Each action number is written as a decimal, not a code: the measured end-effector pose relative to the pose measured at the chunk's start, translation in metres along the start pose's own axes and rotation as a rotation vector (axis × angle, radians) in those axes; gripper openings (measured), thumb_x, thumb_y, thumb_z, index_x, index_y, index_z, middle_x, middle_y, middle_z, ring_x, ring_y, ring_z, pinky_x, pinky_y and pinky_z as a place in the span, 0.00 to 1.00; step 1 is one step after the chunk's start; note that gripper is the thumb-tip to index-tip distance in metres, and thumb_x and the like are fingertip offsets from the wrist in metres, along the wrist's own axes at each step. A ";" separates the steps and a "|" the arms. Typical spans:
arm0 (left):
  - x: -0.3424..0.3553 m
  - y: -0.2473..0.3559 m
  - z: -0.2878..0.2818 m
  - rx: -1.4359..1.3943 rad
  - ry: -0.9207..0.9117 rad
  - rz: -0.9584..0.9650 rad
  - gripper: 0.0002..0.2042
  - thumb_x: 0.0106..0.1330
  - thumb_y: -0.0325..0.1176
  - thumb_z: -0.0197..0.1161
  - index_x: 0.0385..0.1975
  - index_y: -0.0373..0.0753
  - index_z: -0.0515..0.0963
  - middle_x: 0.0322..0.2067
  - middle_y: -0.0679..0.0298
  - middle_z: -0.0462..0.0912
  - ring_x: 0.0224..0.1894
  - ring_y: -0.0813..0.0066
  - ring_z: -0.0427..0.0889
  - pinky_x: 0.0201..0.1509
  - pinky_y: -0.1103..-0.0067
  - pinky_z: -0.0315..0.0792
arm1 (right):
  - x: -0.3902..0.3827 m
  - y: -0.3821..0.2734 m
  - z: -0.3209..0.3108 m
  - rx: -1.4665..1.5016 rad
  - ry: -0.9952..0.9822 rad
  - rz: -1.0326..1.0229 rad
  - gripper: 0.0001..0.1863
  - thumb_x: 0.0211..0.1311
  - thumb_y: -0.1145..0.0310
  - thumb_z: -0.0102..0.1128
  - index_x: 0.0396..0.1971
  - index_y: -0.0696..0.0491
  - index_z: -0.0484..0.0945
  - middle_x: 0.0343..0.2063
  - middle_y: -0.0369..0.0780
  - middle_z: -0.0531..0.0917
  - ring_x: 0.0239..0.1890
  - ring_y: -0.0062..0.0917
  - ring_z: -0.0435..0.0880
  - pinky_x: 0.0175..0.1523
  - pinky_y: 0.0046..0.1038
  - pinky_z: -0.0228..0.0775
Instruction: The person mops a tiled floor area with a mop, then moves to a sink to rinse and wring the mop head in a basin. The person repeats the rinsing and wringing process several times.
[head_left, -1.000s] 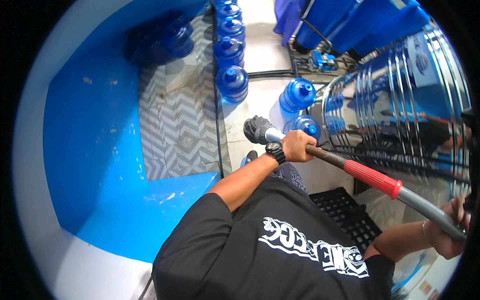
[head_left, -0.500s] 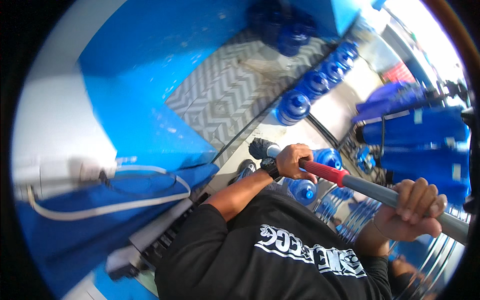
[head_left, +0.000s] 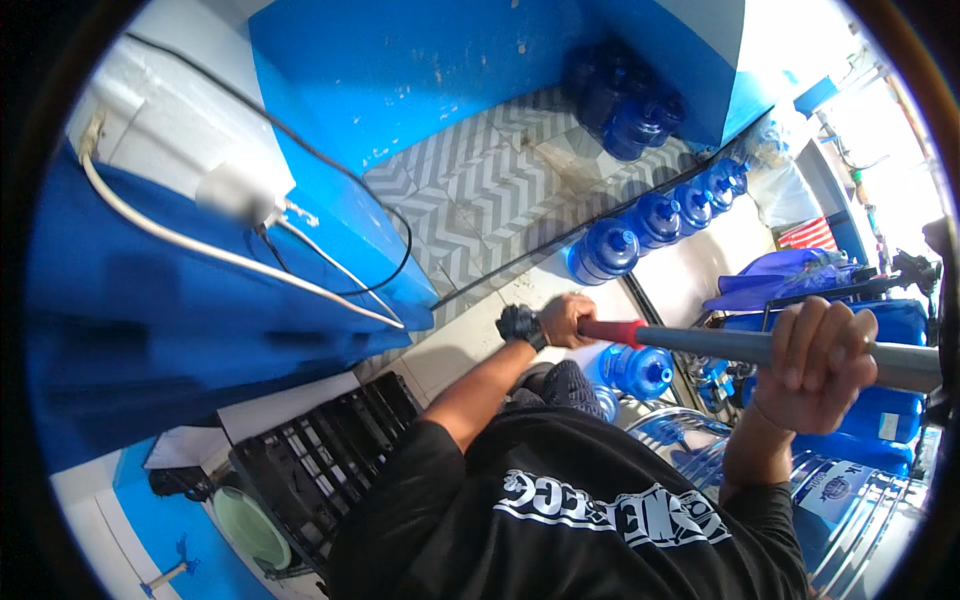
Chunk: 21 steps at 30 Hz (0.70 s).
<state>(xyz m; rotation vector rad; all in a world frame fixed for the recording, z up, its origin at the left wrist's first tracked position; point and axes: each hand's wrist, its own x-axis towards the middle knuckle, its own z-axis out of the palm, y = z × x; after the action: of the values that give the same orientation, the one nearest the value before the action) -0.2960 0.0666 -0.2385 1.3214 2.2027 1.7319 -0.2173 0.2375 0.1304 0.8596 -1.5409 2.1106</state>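
The left hand (head_left: 567, 320) has a closed grip around the red sleeve (head_left: 612, 331) of a grey pole (head_left: 705, 343), the right hand (head_left: 815, 365) around its bare length, above the pale floor (head_left: 440, 355); steering it likely calls for both together. Blue water jugs (head_left: 603, 252) line the chevron-tiled floor (head_left: 450, 200)'s edge, contents unclear.

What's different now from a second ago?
The view has swung left. On the long grey pole, the red plastic sleeve now meets the left hand's grip, where a gap showed before. The right hand's grip sits higher in view. Both still hold the pole; the row of translucent blue bottles remains standing.
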 end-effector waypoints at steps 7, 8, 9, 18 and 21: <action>0.037 -0.041 -0.026 0.271 0.385 -0.276 0.12 0.48 0.33 0.77 0.28 0.44 0.78 0.32 0.65 0.82 0.39 0.57 0.83 0.41 0.64 0.78 | -0.015 0.060 -0.021 -0.133 0.295 -0.162 0.12 0.82 0.64 0.46 0.35 0.52 0.70 0.20 0.33 0.66 0.22 0.19 0.67 0.28 0.23 0.62; 0.044 -0.042 -0.024 0.325 0.447 -0.260 0.14 0.49 0.32 0.77 0.33 0.44 0.79 0.36 0.63 0.82 0.42 0.56 0.83 0.44 0.63 0.78 | -0.017 0.069 -0.028 -0.168 0.277 -0.154 0.12 0.82 0.64 0.47 0.35 0.52 0.69 0.20 0.33 0.66 0.22 0.19 0.67 0.28 0.23 0.63; 0.050 -0.041 -0.020 0.351 0.510 -0.280 0.16 0.49 0.30 0.77 0.37 0.44 0.79 0.40 0.61 0.82 0.44 0.55 0.83 0.47 0.63 0.78 | -0.022 0.078 -0.036 -0.193 0.243 -0.149 0.12 0.82 0.64 0.47 0.35 0.52 0.69 0.21 0.33 0.66 0.23 0.20 0.67 0.29 0.24 0.64; 0.119 -0.054 0.033 0.141 0.358 -0.171 0.11 0.57 0.33 0.76 0.28 0.38 0.77 0.29 0.59 0.84 0.37 0.53 0.84 0.49 0.62 0.74 | -0.067 0.130 -0.134 -0.526 -0.140 0.592 0.15 0.61 0.70 0.69 0.46 0.59 0.83 0.48 0.46 0.84 0.57 0.36 0.81 0.58 0.34 0.74; 0.135 -0.071 0.054 0.158 0.186 -0.256 0.12 0.61 0.36 0.74 0.23 0.41 0.77 0.25 0.58 0.83 0.34 0.52 0.84 0.43 0.62 0.74 | -0.073 0.140 -0.156 -0.627 -0.263 0.812 0.16 0.61 0.66 0.72 0.45 0.59 0.84 0.52 0.47 0.84 0.61 0.38 0.81 0.61 0.36 0.74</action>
<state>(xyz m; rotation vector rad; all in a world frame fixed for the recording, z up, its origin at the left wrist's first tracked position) -0.3958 0.1930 -0.2558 0.8814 2.5241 1.6746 -0.2901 0.3431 -0.0511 0.2962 -2.8317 1.7540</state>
